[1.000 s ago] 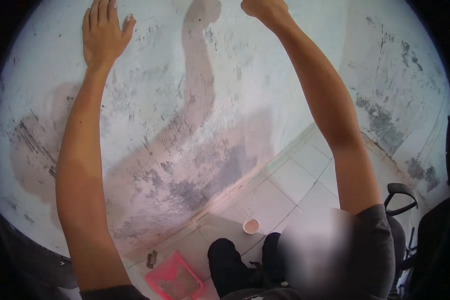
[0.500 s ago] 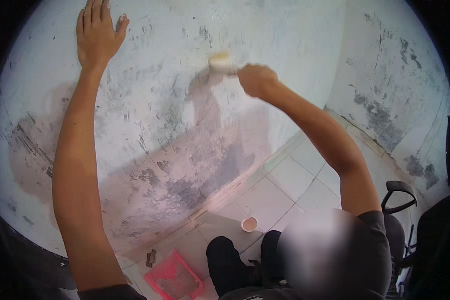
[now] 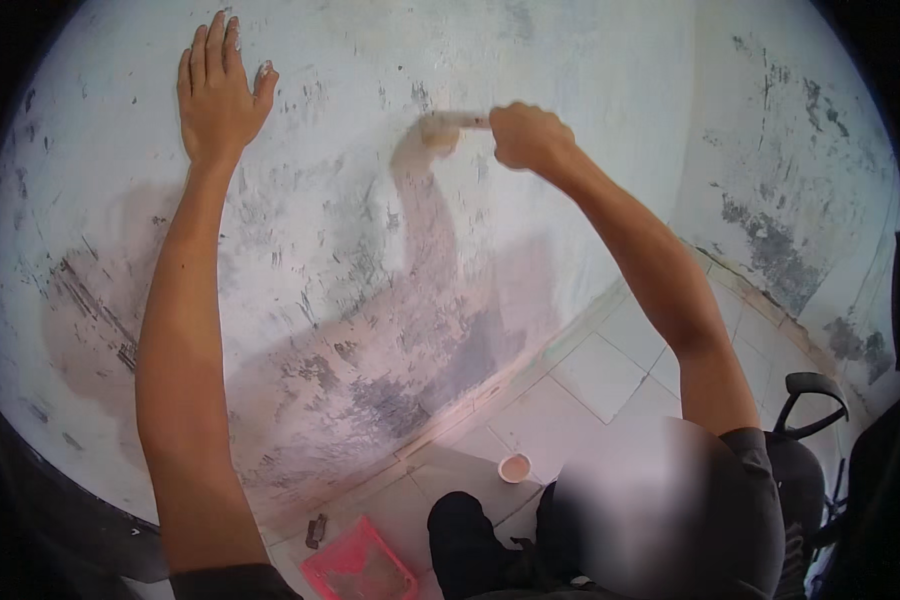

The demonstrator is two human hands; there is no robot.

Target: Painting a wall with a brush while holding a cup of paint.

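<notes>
My left hand lies flat on the pale, patchy wall, fingers stretched out, with white smears on the fingertips and thumb. Farther right, my right hand is wrapped round the handle of a paintbrush. Its head is smeared by motion and meets the wall, or nearly so; whether it touches I cannot tell. Dark scuffs and flaked paint mark the wall around both hands, and the shadow of my right arm falls below the brush.
A pink dustpan with pale dust or debris sits on the tiled floor, a small dark object beside it. Near my knees stands a small white cup. A black chair armrest is at the right; another scuffed wall meets this one.
The brush head has swung from angled upward to lower on the wall, with my right hand slightly higher and to the right. My left hand sits a little lower and farther right in view.
</notes>
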